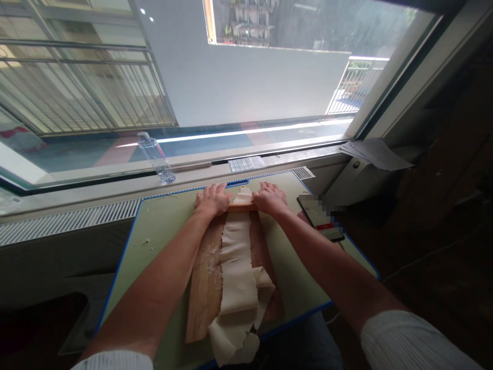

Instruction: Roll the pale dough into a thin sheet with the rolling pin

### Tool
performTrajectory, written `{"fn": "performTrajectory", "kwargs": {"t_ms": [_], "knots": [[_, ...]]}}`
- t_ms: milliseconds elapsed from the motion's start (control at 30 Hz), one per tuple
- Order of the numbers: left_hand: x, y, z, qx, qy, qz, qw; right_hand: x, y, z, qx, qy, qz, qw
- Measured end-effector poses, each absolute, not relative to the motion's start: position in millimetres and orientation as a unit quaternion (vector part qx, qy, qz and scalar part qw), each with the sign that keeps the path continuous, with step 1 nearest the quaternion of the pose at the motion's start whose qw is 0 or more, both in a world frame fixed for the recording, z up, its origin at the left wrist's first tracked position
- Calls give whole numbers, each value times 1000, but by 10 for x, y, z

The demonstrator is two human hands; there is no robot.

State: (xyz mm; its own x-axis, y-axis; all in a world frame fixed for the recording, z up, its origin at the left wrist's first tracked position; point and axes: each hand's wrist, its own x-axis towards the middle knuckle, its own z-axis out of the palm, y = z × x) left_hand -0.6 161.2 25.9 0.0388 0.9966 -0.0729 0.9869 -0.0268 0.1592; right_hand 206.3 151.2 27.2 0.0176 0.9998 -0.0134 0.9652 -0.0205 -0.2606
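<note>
A long, pale strip of dough runs lengthwise down a wooden board, its edges ragged. At the near end the strip folds over itself and hangs past the board's edge. Across the far part of the dough lies a wooden rolling pin. My left hand is closed over the pin's left end, and my right hand over its right end. The pin's ends are hidden under my hands. A little dough shows beyond the pin. White flour marks the board's left side.
The board rests on a green table with a blue rim. A phone or tablet lies on its right side, and dough scraps on its left. A clear bottle stands on the windowsill; papers lie at right.
</note>
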Motion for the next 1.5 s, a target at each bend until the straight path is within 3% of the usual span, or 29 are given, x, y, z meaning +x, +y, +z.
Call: {"fn": "performTrajectory", "kwargs": {"t_ms": [233, 400, 800, 1033, 1333, 1500], "knots": [[15, 868, 236, 737, 675, 24, 19, 2036, 809, 154, -693, -714, 3, 98], [-56, 435, 200, 780, 626, 3, -1, 2074, 429, 99, -669, -738, 14, 85], [-26, 1504, 237, 729, 681, 44, 63, 1996, 1405, 206, -694, -710, 74, 98], [-1, 1925, 247, 710, 695, 113, 19, 1996, 1882, 229, -700, -694, 102, 134], [-10, 1711, 253, 712, 695, 90, 41, 1996, 1661, 234, -707, -690, 93, 120], [15, 1149, 237, 717, 694, 44, 61, 1988, 1021, 170, -700, -705, 16, 117]]}}
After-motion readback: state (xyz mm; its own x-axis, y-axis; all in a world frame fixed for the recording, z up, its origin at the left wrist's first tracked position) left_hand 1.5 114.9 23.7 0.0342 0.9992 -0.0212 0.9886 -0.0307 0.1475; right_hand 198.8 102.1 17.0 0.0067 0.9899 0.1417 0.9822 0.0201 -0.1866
